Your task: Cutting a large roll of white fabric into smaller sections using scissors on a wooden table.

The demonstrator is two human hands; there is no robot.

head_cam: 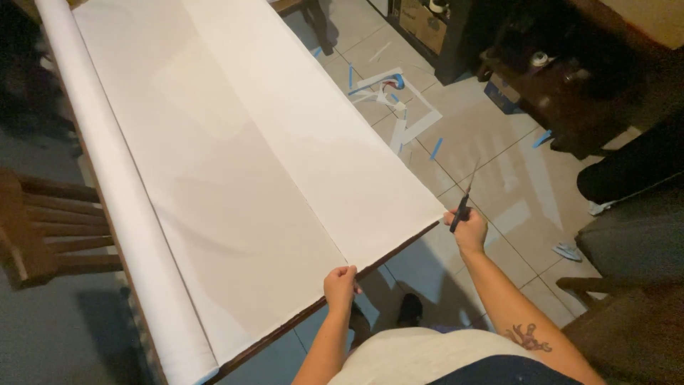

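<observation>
Fabric (235,157), white and wide, lies spread along the tabletop (399,246), with its roll (121,207) on the left edge. At the near edge, the left hand (340,284) pinches the cloth beside a lengthwise crease. Farther right, the right hand (470,229) is closed around scissors (464,199), blades pointing away, just off the fabric's near right corner.

White cloth (235,164) is lying spread over a long surface (388,251), running from the upper left of the frame down to the bottom centre, with a roll (114,192) of it along the left edge. The left hand (340,285) is pinching the cloth's near edge at bottom centre. The right hand (470,229), just right of the cloth's corner, is gripping scissors (464,201) pointing upward. Blue tape (436,147) and white strips (406,125) are lying on the tiled floor (491,178) at upper right.
</observation>
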